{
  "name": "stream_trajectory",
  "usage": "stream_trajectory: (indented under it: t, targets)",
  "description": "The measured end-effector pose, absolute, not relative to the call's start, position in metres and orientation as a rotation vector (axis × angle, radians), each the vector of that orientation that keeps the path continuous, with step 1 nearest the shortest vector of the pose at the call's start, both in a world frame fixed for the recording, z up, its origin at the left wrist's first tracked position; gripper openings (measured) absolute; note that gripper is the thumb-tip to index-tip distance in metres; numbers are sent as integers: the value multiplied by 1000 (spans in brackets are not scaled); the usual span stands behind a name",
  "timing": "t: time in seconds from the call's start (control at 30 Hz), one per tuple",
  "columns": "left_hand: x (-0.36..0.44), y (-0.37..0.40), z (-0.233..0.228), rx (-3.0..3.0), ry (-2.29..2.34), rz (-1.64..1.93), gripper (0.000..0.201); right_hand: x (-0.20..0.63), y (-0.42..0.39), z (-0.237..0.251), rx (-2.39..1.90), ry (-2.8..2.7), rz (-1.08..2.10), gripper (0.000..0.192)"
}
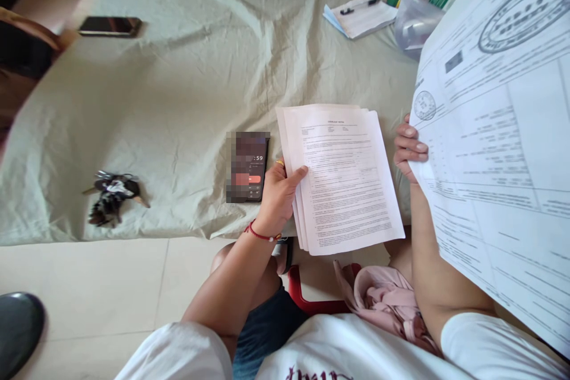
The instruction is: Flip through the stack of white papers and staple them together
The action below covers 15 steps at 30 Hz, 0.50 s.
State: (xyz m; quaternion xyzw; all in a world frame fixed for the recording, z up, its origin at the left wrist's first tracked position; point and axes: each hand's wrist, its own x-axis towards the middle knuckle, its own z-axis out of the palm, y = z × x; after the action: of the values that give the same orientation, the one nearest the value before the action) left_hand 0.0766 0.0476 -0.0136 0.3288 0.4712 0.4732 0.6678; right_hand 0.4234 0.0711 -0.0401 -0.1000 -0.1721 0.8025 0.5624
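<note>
White paper is held on both sides: a stack of printed pages (347,190) is clamped by the left hand (279,193), whose thumb is laid over the left edge, and a large printed sheet (481,148) is gripped at its left edge by the right hand (409,151), whose thumb is hidden. The two hands are set apart, with the stack between them. The near end of the stack is extended past the edge of the cloth-covered desk (200,101); whether the far end is rested on the cloth or lifted cannot be told. The large sheet is raised, and part of the right arm is covered by it. The step in hand is judged to be the handling of papers in two lots, one low, one raised. For any next move, steady thumb pressure would be called for on the left, since the pages are slightly fanned, and a gentle grip on the right, since the sheet is seen to be supported at one edge only. A lit phone (257,160) is placed just left of the left hand, with keys (113,196) farther left. Beyond the right hand, a notepad (369,22) is topped by a pen (360,6).
</note>
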Motion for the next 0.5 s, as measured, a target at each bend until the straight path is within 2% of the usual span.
stream_trajectory:
  t: [0.07, 0.2, 0.4, 0.5]
  targets:
    - [76, 47, -13, 750, 1062, 1063, 48, 423, 75, -45, -161, -393, 1917, 49]
    - [76, 47, -13, 753, 1077, 1066, 47, 422, 81, -54, 120, -361, 2008, 33]
    - [77, 47, -14, 742, 1079, 1075, 48, 422, 86, -55, 277, -376, 2092, 36]
    - [76, 47, -13, 736, 1084, 1067, 48, 423, 89, -56, 302, -363, 2136, 30]
